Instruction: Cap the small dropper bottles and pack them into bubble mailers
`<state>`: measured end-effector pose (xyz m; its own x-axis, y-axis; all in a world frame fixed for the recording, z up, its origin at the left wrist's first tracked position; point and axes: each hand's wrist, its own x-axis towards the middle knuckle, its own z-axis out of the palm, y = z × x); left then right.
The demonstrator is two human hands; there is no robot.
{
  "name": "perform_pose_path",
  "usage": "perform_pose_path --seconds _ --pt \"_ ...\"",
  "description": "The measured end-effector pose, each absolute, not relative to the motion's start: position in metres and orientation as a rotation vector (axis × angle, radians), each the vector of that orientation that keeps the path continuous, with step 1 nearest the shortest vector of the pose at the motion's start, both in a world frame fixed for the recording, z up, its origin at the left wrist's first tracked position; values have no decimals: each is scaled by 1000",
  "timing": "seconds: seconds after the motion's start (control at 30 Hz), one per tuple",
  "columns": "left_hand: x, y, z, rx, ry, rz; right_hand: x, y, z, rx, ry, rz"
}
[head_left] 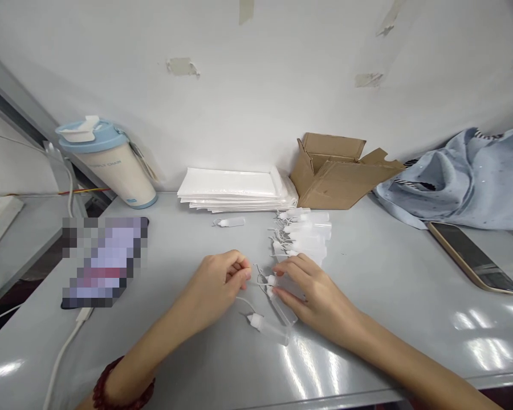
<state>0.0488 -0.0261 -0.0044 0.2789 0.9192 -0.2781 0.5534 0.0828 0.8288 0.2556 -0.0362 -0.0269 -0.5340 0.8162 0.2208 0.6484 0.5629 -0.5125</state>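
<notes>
On the near side of the cardboard box (337,176), a small clear bottle (289,285) is held between the right hand's (314,290) slightly parted thumb and fingers. The left hand (220,276), nearer and left of the box, is pinched closed; whether anything is gripped cannot be told. More bottles (308,230) are clustered just before the box.

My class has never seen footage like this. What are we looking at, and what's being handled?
No machine here: these are a person's bare left hand and right hand, seen from a camera worn on the head. On the glossy grey tabletop lie small translucent plastic bottles; behind them are a stack of flat white packets and an open brown cardboard box. The right hand holds one bottle between its fingers. The left hand's fingers are pinched together close by; whether they grip anything is unclear.
</notes>
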Motion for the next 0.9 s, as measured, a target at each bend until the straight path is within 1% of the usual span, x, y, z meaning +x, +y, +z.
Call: perform_pose_path --seconds 0.2,0.5,0.63,0.8,0.9 --pt "45 -25 5 1341 1304 695 255 -37 -25 -1163 -2379 499" --pt "42 -24 6 1324 1418 726 258 -38 -22 -1062 -2202 491" --pt "43 -22 4 1373 1433 680 257 -39 -15 -1124 -2086 665" --pt "43 -23 0 1361 1223 633 258 -42 -6 -1244 -1874 999" --pt "43 -24 0 1337 1157 653 259 -42 -3 -1267 -1787 1131"
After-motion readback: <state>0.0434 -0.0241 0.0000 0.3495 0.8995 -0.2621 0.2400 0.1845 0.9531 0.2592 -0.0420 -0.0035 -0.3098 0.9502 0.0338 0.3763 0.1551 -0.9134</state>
